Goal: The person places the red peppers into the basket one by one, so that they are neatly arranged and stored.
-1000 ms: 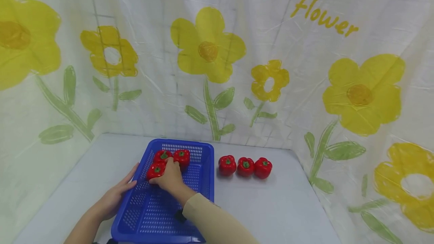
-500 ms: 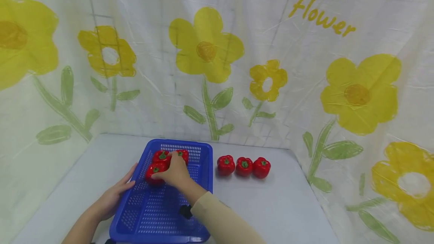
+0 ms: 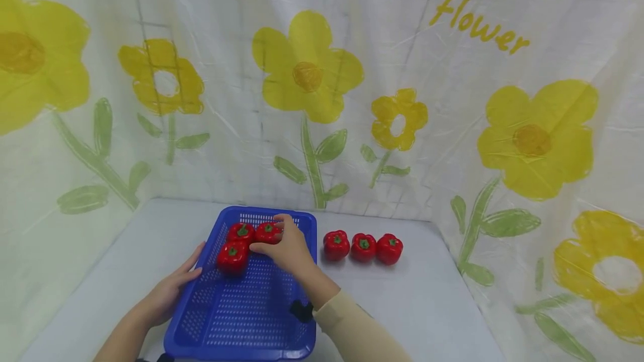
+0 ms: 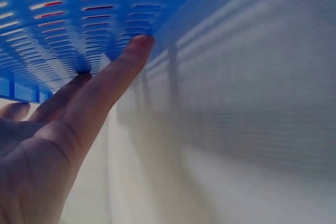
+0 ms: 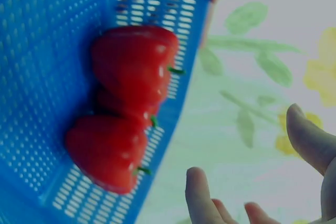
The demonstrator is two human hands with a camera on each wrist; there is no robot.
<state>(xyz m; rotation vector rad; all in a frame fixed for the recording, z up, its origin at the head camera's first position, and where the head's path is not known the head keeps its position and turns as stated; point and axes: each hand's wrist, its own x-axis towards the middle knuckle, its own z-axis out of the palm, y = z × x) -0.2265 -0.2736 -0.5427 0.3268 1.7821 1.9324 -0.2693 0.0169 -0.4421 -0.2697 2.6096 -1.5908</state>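
Flower-printed cloth backs the table where the right hand (image 3: 289,250) hovers, fingers loosely spread, over basket (image 3: 241,317) peppers (image 3: 268,233), the left hand (image 3: 168,295) flat-fingered against its wall.

Staged recording corner, not lived-in room. White cloth backdrop (image 3: 322,71) hung on three sides, printed with big yellow flowers, green stems, word "flower"; creases and faint grid lines show through fabric. Small grey table (image 3: 432,306) pushed into corner, cloth meeting its edges. Props only: blue perforated plastic basket (image 3: 241,317), glossy red toy-like peppers (image 3: 363,248) lined in neat row. No furniture, appliances or walls visible beyond cloth.
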